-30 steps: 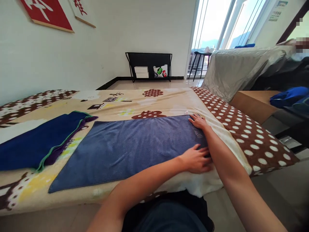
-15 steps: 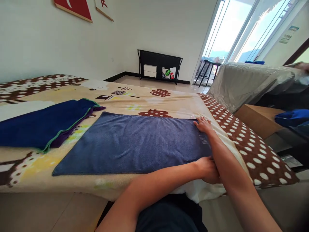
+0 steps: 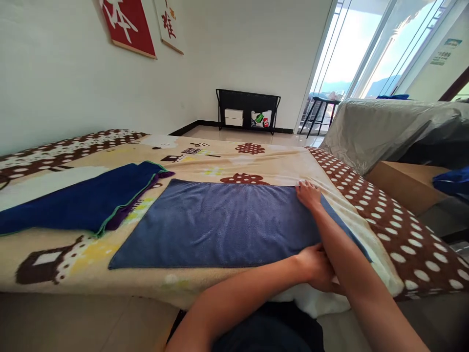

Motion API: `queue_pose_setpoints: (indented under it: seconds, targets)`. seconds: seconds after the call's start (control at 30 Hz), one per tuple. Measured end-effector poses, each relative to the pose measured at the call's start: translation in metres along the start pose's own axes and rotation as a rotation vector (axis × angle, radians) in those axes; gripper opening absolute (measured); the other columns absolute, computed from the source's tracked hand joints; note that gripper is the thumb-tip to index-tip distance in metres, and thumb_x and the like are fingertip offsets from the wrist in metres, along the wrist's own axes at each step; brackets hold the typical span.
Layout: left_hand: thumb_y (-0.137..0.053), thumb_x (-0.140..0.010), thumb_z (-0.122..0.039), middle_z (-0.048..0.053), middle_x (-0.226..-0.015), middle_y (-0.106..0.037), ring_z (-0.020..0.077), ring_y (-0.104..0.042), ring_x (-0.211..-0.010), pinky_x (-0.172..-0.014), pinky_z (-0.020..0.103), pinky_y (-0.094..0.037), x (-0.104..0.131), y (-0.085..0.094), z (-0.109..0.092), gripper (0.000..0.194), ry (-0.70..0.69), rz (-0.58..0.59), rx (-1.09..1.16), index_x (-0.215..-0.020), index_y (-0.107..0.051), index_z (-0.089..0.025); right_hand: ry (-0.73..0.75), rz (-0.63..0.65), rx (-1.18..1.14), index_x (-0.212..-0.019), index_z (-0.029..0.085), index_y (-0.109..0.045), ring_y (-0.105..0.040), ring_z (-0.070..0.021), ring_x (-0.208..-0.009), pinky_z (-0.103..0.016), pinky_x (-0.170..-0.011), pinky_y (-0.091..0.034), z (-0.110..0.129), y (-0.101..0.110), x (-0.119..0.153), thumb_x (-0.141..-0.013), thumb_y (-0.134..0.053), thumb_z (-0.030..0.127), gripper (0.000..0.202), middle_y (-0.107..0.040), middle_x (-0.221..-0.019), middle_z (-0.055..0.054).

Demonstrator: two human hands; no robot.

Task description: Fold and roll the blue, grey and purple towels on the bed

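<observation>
Spread flat across bed (image 3: 91, 274): blue-grey towel (image 3: 227, 225), lying on patterned blanket (image 3: 256, 164), long side along near edge of bed. Near-right corner of towel hidden behind forearms.

Left hand (image 3: 317, 266) at near edge of towel, close to its right end, reached across body. Fingers curled down at edge; partly hidden behind right forearm, so could not tell whether cloth was pinched or only pressed.

Right hand (image 3: 309, 193) at far-right corner of towel, palm down, arm crossed over left. Fingers loosely spread, tips at far edge where towel met blanket. Could not tell whether corner was gripped or merely held flat.

Right part of towel ran under right forearm toward polka-dot border (image 3: 399, 234) of blanket. Towel surface smooth, no visible folds.

Left of towel, just beside its far-left corner: dark blue cloth (image 3: 84, 203) with green edging, lying partly bunched, with purple cloth (image 3: 124, 217) showing beneath its right side. Neither touched by a hand.

Background: red wall hanging (image 3: 128, 24) on left wall, black rack (image 3: 249, 110) against far wall holding white boxes (image 3: 233, 117) and small packages. Grey cover (image 3: 381, 127) draped over furniture at right, blue item (image 3: 452, 181) beyond it. Large window (image 3: 366, 44) bright at right.
</observation>
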State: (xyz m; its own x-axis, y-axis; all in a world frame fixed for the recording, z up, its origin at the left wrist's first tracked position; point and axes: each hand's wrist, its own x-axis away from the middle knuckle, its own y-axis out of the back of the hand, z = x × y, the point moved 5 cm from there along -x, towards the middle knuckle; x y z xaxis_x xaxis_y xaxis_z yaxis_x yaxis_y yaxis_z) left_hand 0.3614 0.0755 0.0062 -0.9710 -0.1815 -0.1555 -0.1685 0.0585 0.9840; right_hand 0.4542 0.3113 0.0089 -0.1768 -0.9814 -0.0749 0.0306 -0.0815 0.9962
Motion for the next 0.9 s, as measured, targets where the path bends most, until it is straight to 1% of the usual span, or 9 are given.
queue_pose_setpoints:
  seconds: [0.1,0.17,0.27,0.37,0.47,0.53,0.63,0.77,0.9]
  targets:
    - [-0.038,-0.095,-0.067,0.015,-0.159,-0.037,0.0334,-0.026,-0.149,-0.120,0.063,-0.018,0.031,0.009,0.002,0.079,0.112,-0.089,-0.012,-0.154,-0.035,-0.015,0.114,0.049,-0.033,-0.154,0.032,-0.036,-0.026,-0.0222,-0.150,-0.048,-0.120,-0.023,0.020,-0.006,0.005,-0.105,-0.017,0.051,0.056,-0.030,-0.162,-0.006]
    - [-0.041,-0.093,-0.067,0.016,-0.158,-0.038,0.0371,-0.026,-0.148,-0.117,0.069,-0.017,0.041,0.011,-0.006,0.078,0.128,-0.109,-0.027,-0.152,-0.039,-0.015,0.135,0.076,-0.037,-0.154,0.032,-0.037,-0.028,-0.0232,-0.149,-0.052,-0.119,-0.024,0.027,-0.005,0.005,-0.104,-0.020,0.052,0.056,-0.033,-0.160,-0.007]
    - [-0.043,-0.094,-0.062,0.016,-0.146,-0.054,0.0315,-0.039,-0.143,-0.122,0.054,-0.022,0.046,0.015,-0.023,0.071,-0.029,-0.019,0.005,-0.141,-0.052,-0.010,0.121,0.067,-0.027,-0.151,0.024,-0.043,-0.027,-0.0304,-0.149,-0.061,-0.117,-0.021,0.040,0.002,0.003,-0.104,-0.023,0.052,0.058,-0.034,-0.159,-0.013]
    - [-0.041,-0.098,-0.055,0.013,-0.141,-0.060,0.0227,-0.047,-0.138,-0.123,0.038,-0.026,0.060,0.030,-0.024,0.064,-0.166,0.015,0.048,-0.140,-0.052,-0.008,0.165,0.017,-0.034,-0.152,0.022,-0.040,-0.025,-0.0288,-0.150,-0.057,-0.119,-0.018,0.066,0.007,0.005,-0.105,-0.016,0.050,0.060,-0.029,-0.161,-0.014]
    - [-0.043,-0.099,-0.051,0.011,-0.147,-0.055,0.0253,-0.043,-0.140,-0.123,0.050,-0.023,0.083,0.039,-0.007,0.059,-0.025,-0.039,0.002,-0.145,-0.047,-0.013,0.269,0.033,-0.060,-0.154,0.031,-0.037,-0.028,-0.0214,-0.149,-0.046,-0.120,-0.023,0.094,-0.001,0.011,-0.104,-0.017,0.054,0.058,-0.032,-0.161,-0.006]
    - [-0.046,-0.097,-0.055,0.013,-0.151,-0.050,0.0303,-0.036,-0.144,-0.121,0.060,-0.022,0.097,0.036,0.000,0.066,0.136,-0.079,-0.043,-0.149,-0.042,-0.014,0.290,0.055,-0.073,-0.154,0.032,-0.036,-0.028,-0.0223,-0.149,-0.048,-0.119,-0.025,0.106,-0.006,0.013,-0.103,-0.021,0.056,0.058,-0.034,-0.160,-0.006]
    - [-0.046,-0.092,-0.066,0.016,-0.149,-0.051,0.0359,-0.033,-0.145,-0.119,0.068,-0.019,0.106,0.026,-0.014,0.076,0.157,-0.095,-0.044,-0.147,-0.044,-0.013,0.265,0.058,-0.082,-0.153,0.027,-0.039,-0.032,-0.0276,-0.147,-0.055,-0.116,-0.026,0.115,-0.006,0.011,-0.103,-0.024,0.054,0.058,-0.038,-0.157,-0.011]
    - [-0.043,-0.098,-0.058,0.012,-0.143,-0.058,0.0267,-0.044,-0.141,-0.124,0.049,-0.024,0.116,0.042,-0.038,0.060,-0.036,-0.095,0.099,-0.137,-0.055,-0.015,0.267,-0.030,-0.098,-0.149,0.018,-0.045,-0.030,-0.0313,-0.147,-0.058,-0.119,-0.017,0.135,0.006,0.015,-0.104,-0.024,0.044,0.056,-0.034,-0.159,-0.016]
    - [-0.043,-0.101,-0.046,0.007,-0.133,-0.067,0.0188,-0.060,-0.126,-0.109,0.031,-0.044,0.154,0.088,-0.012,0.043,0.012,-0.092,0.256,-0.128,-0.062,-0.019,0.395,-0.077,-0.137,-0.150,0.024,-0.043,-0.029,-0.0208,-0.148,-0.040,-0.121,-0.022,0.169,0.005,0.034,-0.105,-0.023,0.045,0.054,-0.033,-0.161,-0.007]
